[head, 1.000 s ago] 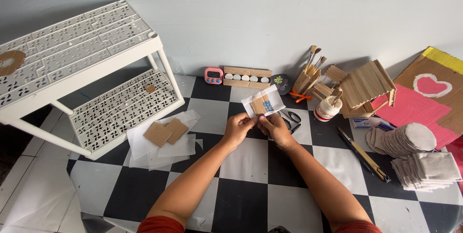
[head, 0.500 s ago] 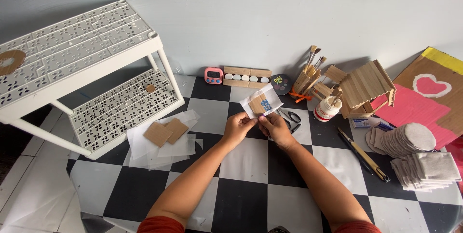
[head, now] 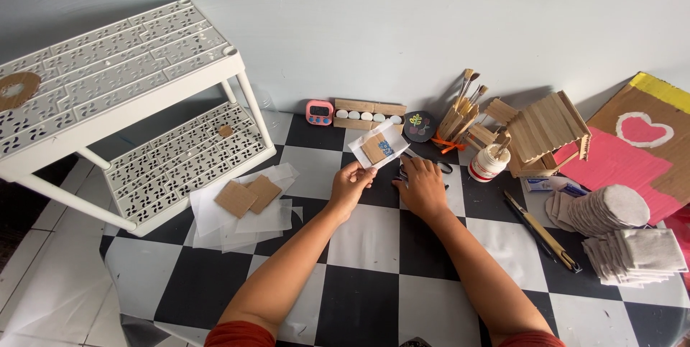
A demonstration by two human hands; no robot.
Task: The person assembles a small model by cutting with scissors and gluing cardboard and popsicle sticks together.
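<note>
At the far left we see a white perforated plastic shelf rack (head: 122,95) standing on the black-and-white checkered floor (head: 374,246), with a brown cardboard ring (head: 16,90) on its top tier. Just right of its lower tier lie two cardboard squares (head: 248,196) on a spread of translucent paper sheets (head: 237,221). Moving toward the middle, our left hand (head: 351,183) pinches the near edge of a translucent paper packet (head: 377,146) between thumb and fingers, lifting it clear of the floor; a cardboard square with a blue patch sits inside it. Behind it, against the wall, we find a pink timer (head: 319,111) and a cardboard strip with white discs (head: 368,113). Our right hand (head: 422,185) rests palm down on black-handled scissors (head: 440,167), fingers spread, closing on nothing. Farther right stand a craft-stick brush holder (head: 460,118), a white glue bottle (head: 489,163), a craft-stick house (head: 546,131), and stacks of white paper packets (head: 625,236) near a pink heart board (head: 632,146).
</note>
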